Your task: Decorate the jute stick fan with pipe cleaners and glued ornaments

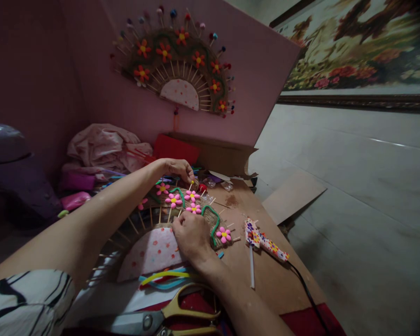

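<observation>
A half-round craft fan [215,219] of twine, thin sticks and a dotted half-circle base [150,252] lies in front of me. Pink flowers [173,200] with yellow centres and a green wavy strip [215,221] decorate its band. At the far edge, my left hand [180,170] pinches a small yellow bead-like ball [192,182] at the tip of a stick. My right hand [195,235] rests curled on the fan beside the base, its fingertips closed by the inner end of a stick. What those fingers grip is hidden.
A flowered glue gun [262,240] with a cord lies on the board to the right. Large scissors [182,310] and coloured fuzzy strips [166,278] are nearest me. A finished fan [175,70] hangs on the pink panel. Bundled cloth [105,147] sits at back left.
</observation>
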A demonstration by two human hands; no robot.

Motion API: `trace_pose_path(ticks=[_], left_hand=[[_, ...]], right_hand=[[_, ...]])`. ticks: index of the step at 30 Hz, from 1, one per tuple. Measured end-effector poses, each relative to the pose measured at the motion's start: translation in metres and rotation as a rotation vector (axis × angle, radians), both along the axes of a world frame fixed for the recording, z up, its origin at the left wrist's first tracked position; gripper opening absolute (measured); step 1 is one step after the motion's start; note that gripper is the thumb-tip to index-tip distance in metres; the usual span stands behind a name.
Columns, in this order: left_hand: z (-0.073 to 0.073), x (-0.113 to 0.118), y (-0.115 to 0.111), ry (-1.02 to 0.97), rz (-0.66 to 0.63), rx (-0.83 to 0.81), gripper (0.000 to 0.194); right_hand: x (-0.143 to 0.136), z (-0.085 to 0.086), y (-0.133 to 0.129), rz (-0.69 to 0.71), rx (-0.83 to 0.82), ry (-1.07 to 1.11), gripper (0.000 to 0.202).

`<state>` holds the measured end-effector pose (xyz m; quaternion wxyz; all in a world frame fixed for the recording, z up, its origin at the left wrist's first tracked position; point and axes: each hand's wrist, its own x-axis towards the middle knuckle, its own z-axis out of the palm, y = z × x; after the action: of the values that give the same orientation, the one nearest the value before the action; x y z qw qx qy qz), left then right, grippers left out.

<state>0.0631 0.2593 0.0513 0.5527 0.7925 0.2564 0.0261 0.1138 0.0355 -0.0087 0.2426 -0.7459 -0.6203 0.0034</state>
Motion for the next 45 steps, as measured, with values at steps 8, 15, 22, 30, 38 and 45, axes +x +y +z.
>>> trace_pose_path(ticks=[8,15,22,30,38,45], left_hand=[[0.0,0.002,0.001,-0.007,0.008,0.025,0.02],[-0.001,0.005,0.003,-0.024,0.005,0.044,0.022],[-0.005,0.005,0.005,-0.041,-0.005,0.052,0.02],[0.001,0.001,0.006,-0.013,-0.064,0.057,0.027],[0.014,0.0,-0.005,-0.037,-0.008,0.116,0.017],[0.018,0.002,-0.015,-0.055,0.04,0.151,0.013]], right_hand=[[0.0,0.0,0.0,0.004,-0.001,0.011,0.023],[0.0,0.001,0.0,0.006,0.002,0.007,0.023],[-0.001,0.002,0.0,0.0,-0.021,0.007,0.024],[0.0,0.001,-0.001,0.003,-0.002,0.007,0.024],[0.0,0.002,-0.001,-0.008,0.03,0.009,0.022],[0.0,0.001,0.0,0.007,0.015,0.013,0.024]])
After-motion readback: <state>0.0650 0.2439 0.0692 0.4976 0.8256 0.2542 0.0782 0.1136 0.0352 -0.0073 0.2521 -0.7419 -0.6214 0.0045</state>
